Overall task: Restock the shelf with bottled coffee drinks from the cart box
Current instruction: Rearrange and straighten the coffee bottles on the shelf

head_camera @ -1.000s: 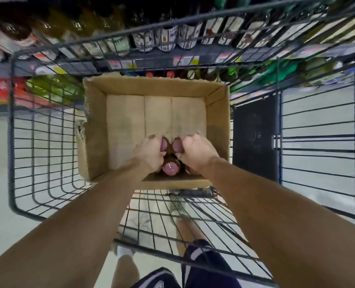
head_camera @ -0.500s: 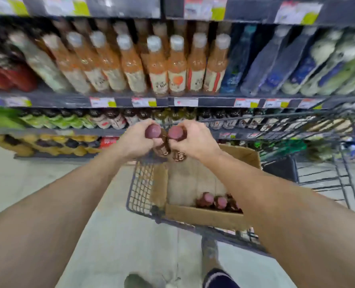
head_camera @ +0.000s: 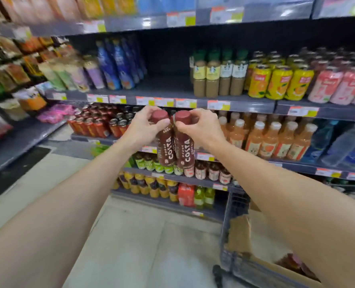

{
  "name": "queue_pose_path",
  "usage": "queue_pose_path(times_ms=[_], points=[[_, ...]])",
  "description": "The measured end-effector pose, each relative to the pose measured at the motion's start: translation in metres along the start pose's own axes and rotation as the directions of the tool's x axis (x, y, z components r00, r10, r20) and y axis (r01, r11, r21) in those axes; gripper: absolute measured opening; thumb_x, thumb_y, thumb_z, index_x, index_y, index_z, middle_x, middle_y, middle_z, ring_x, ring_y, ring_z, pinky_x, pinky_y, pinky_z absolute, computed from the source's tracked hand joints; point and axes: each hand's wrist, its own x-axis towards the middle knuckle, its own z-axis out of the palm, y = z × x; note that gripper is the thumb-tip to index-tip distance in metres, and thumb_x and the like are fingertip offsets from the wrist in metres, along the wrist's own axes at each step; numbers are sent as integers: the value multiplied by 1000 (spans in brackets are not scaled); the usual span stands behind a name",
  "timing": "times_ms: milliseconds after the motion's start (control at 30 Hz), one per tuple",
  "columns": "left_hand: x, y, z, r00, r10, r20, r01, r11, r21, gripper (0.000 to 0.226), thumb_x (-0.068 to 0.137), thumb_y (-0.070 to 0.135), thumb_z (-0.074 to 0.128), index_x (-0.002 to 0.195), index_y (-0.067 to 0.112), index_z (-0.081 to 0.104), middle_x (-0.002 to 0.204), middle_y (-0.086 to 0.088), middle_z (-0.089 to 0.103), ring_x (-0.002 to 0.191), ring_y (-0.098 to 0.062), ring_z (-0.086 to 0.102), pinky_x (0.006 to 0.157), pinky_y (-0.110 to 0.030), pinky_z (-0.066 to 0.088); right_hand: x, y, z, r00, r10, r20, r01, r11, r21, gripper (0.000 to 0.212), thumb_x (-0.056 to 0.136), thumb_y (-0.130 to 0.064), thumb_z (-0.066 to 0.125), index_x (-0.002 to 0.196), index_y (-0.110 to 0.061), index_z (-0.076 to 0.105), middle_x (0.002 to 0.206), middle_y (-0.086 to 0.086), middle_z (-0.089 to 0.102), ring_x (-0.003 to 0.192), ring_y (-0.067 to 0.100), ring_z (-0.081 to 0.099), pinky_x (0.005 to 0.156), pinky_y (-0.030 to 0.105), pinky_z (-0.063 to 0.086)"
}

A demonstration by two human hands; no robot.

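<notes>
bottles: left hand (head_camera: 143, 126) pinches left coffee bottle (head_camera: 165, 145) just under its cap, right hand (head_camera: 201, 127) likewise on right coffee bottle (head_camera: 185, 148); both hang touching, before the shelf gap (head_camera: 166, 80). likely rigid, full, fairly heavy; smooth sleeve probably slippery, so neck hold suits.

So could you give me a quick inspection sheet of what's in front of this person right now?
Surface: dark grey shelf with an empty gap between the blue bottles and the beige ones.
Job's things: two brown Costa coffee bottles with maroon caps, left and right, held side by side in the air; cardboard box in the wire cart.
Clutter: yellow cans, orange juice bottles.
Hands: left hand grips one bottle's neck, right hand the other's.
Cables: nothing seen.
Surroundings: pale shop floor.
</notes>
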Motion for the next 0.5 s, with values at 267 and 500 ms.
queue_pose_path(times_ms=[267,500], points=[[50,-10,-91,997,47,-60,-45,999,29,35,87,15,70,119,11,57,108,-5,66,91,-14,60,83,-25,52,55,-58,65,998,-64,8,63,996,63,20,79,-35,76,94,-22,74,73,-21,62,69,-11,58,71,17,53],[157,-37,-112,978,179,-108,-159,973,168,42,87,21,69,126,11,57,114,-1,64,101,-12,61,80,-6,41,155,-45,120,991,-34,-131,43,997,62,18,77,-40,72,82,-23,75,72,-13,67,70,-1,62,67,27,54]])
